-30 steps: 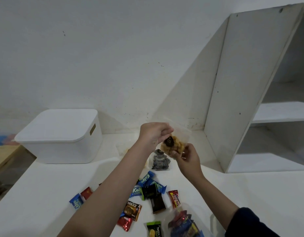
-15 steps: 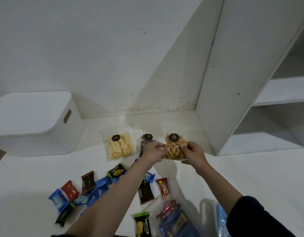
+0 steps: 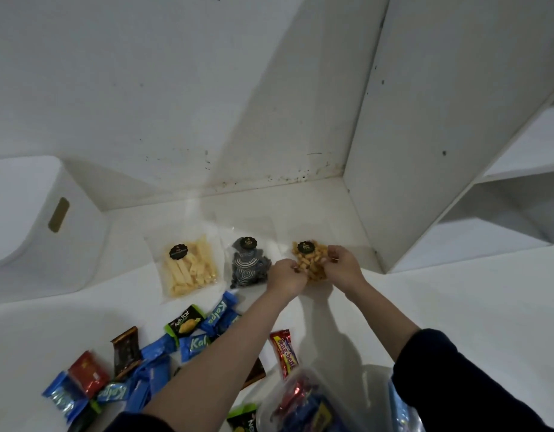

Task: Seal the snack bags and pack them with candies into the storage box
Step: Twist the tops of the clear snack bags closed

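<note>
Three clear snack bags lie in a row on the white table. The orange snack bag (image 3: 310, 260) is on the right; my left hand (image 3: 286, 274) and my right hand (image 3: 342, 266) both grip it at its near end. The dark swirl-patterned snack bag (image 3: 249, 266) lies in the middle, just left of my left hand. The pale yellow sticks bag (image 3: 188, 268) lies further left. The white lidded storage box (image 3: 35, 232) stands at the far left, closed. Loose wrapped candies (image 3: 191, 330) are scattered near me.
A white shelf unit (image 3: 425, 135) rises at the right, its side panel close to the orange bag. A clear bag of mixed candies (image 3: 303, 406) sits at the bottom edge by my right sleeve. The wall runs behind the table.
The orange bag was held up in the air a second ago; both hands have lowered it to the table beside the other two bags. The view has tilted downward.
</note>
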Demonstrator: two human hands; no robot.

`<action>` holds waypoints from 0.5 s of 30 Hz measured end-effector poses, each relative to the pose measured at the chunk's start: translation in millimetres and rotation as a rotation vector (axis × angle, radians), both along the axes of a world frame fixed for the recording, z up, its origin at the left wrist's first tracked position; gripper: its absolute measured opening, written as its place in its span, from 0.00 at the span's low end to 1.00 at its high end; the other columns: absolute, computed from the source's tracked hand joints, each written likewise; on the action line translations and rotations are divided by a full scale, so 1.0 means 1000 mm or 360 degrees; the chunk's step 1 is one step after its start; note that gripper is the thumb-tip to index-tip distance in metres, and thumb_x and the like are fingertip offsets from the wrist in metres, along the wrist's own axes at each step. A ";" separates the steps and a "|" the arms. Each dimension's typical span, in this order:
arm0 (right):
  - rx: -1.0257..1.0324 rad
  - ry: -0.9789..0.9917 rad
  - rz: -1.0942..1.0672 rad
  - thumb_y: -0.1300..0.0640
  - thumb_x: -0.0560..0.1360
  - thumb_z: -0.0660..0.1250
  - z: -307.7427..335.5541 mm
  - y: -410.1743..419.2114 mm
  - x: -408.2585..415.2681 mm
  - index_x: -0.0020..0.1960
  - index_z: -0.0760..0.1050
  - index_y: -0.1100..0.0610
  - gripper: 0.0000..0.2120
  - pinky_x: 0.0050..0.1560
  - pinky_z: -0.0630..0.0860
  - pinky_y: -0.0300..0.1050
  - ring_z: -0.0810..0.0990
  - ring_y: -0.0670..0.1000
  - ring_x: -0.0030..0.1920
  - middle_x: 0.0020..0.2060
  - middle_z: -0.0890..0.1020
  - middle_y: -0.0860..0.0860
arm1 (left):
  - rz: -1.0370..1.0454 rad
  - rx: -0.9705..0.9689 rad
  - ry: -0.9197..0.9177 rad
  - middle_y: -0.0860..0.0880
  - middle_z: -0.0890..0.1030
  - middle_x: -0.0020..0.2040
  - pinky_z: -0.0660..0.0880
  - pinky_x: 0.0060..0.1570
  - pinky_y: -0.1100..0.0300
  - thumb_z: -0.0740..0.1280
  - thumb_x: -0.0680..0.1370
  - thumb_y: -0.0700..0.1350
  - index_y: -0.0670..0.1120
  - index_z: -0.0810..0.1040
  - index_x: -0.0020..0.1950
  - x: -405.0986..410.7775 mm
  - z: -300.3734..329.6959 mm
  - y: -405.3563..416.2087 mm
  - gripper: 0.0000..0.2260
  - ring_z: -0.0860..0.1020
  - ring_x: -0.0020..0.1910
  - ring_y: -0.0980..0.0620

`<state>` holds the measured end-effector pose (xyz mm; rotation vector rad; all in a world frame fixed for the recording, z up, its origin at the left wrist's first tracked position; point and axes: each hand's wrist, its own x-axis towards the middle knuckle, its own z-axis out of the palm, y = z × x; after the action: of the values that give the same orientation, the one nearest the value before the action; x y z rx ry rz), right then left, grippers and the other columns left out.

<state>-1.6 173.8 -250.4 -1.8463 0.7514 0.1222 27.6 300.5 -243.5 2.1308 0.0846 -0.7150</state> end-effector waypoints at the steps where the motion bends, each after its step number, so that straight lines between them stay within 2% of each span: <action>1: -0.0014 0.0007 0.0017 0.64 0.75 0.61 0.001 0.001 0.001 0.62 0.72 0.61 0.16 0.56 0.73 0.46 0.76 0.55 0.56 0.55 0.78 0.54 | 0.0000 -0.0010 0.0017 0.42 0.80 0.40 0.73 0.43 0.55 0.65 0.74 0.40 0.47 0.74 0.34 0.000 0.000 0.000 0.09 0.79 0.48 0.41; 2: -0.0027 0.0001 0.0033 0.64 0.75 0.61 0.002 0.002 0.001 0.59 0.74 0.61 0.13 0.53 0.73 0.45 0.77 0.55 0.54 0.51 0.78 0.52 | 0.0016 -0.0051 0.0041 0.45 0.79 0.42 0.73 0.48 0.56 0.65 0.75 0.41 0.49 0.75 0.36 0.000 0.002 0.001 0.08 0.78 0.52 0.43; 3: -0.0040 -0.0021 0.0043 0.64 0.74 0.61 0.003 0.003 0.000 0.56 0.75 0.60 0.11 0.50 0.72 0.43 0.78 0.55 0.52 0.46 0.78 0.51 | 0.0009 -0.0094 0.0054 0.46 0.80 0.48 0.72 0.53 0.56 0.65 0.76 0.42 0.49 0.78 0.44 -0.001 0.004 0.002 0.03 0.77 0.57 0.44; 4: -0.0055 -0.0048 0.0042 0.64 0.74 0.61 0.005 0.006 -0.001 0.55 0.75 0.60 0.10 0.48 0.72 0.43 0.77 0.54 0.49 0.42 0.76 0.50 | 0.0020 -0.0129 0.0082 0.45 0.79 0.56 0.71 0.58 0.56 0.65 0.77 0.43 0.45 0.78 0.56 -0.002 0.005 0.005 0.09 0.75 0.62 0.45; 5: -0.0068 -0.0076 0.0031 0.64 0.75 0.62 0.008 0.009 -0.003 0.56 0.75 0.61 0.11 0.48 0.71 0.42 0.75 0.52 0.47 0.40 0.74 0.47 | 0.0034 -0.0149 0.0086 0.43 0.76 0.64 0.70 0.62 0.56 0.65 0.77 0.43 0.41 0.73 0.66 -0.004 0.007 0.009 0.17 0.73 0.65 0.45; 6: -0.0079 -0.0111 0.0016 0.64 0.75 0.62 0.012 0.013 -0.005 0.57 0.74 0.60 0.11 0.48 0.70 0.40 0.74 0.50 0.47 0.39 0.72 0.44 | 0.0057 -0.0162 0.0080 0.40 0.73 0.67 0.69 0.63 0.55 0.64 0.77 0.42 0.38 0.69 0.69 -0.005 0.011 0.015 0.21 0.72 0.67 0.44; 8: -0.0099 -0.0188 0.0023 0.64 0.75 0.62 0.021 0.023 -0.009 0.54 0.74 0.56 0.09 0.42 0.71 0.32 0.75 0.48 0.44 0.38 0.74 0.41 | 0.0108 -0.0155 0.0003 0.32 0.72 0.66 0.69 0.64 0.52 0.63 0.77 0.41 0.33 0.69 0.67 -0.009 0.018 0.029 0.21 0.72 0.65 0.39; 10: -0.0125 -0.0250 0.0057 0.65 0.75 0.61 0.030 0.037 -0.012 0.49 0.74 0.52 0.09 0.35 0.70 0.26 0.76 0.42 0.41 0.42 0.78 0.45 | 0.0192 -0.0172 -0.0088 0.31 0.74 0.62 0.70 0.63 0.49 0.63 0.77 0.41 0.32 0.72 0.63 -0.014 0.028 0.045 0.18 0.73 0.62 0.36; 11: -0.0132 -0.0261 0.0080 0.65 0.75 0.61 0.035 0.046 -0.014 0.50 0.76 0.54 0.09 0.36 0.70 0.26 0.76 0.41 0.41 0.46 0.80 0.49 | 0.0231 -0.0188 -0.0138 0.34 0.77 0.61 0.71 0.62 0.50 0.63 0.77 0.41 0.34 0.74 0.63 -0.018 0.035 0.056 0.17 0.75 0.61 0.38; 12: -0.0154 -0.0256 0.0109 0.64 0.75 0.62 0.040 0.057 -0.017 0.55 0.76 0.58 0.10 0.40 0.72 0.28 0.78 0.44 0.45 0.51 0.80 0.53 | 0.0277 -0.0216 -0.0173 0.39 0.78 0.61 0.72 0.62 0.53 0.64 0.77 0.41 0.38 0.74 0.64 -0.022 0.040 0.066 0.16 0.76 0.61 0.42; 13: -0.0197 -0.0236 0.0152 0.61 0.75 0.63 0.044 0.067 -0.019 0.61 0.74 0.60 0.14 0.48 0.72 0.33 0.78 0.50 0.52 0.58 0.78 0.55 | 0.0326 -0.0249 -0.0201 0.42 0.78 0.62 0.72 0.61 0.56 0.64 0.77 0.42 0.41 0.74 0.65 -0.026 0.044 0.077 0.17 0.75 0.61 0.44; 15: -0.0242 -0.0213 0.0234 0.57 0.76 0.64 0.052 0.092 -0.024 0.69 0.68 0.60 0.22 0.61 0.68 0.43 0.72 0.55 0.65 0.66 0.73 0.55 | 0.0440 -0.0315 -0.0258 0.44 0.77 0.64 0.71 0.60 0.57 0.64 0.77 0.42 0.43 0.73 0.66 -0.033 0.053 0.102 0.17 0.75 0.61 0.46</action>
<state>-25.9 265.5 -198.3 -2.0323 0.5445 0.0363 -5.8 403.0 -191.0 1.9304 0.2078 -0.3716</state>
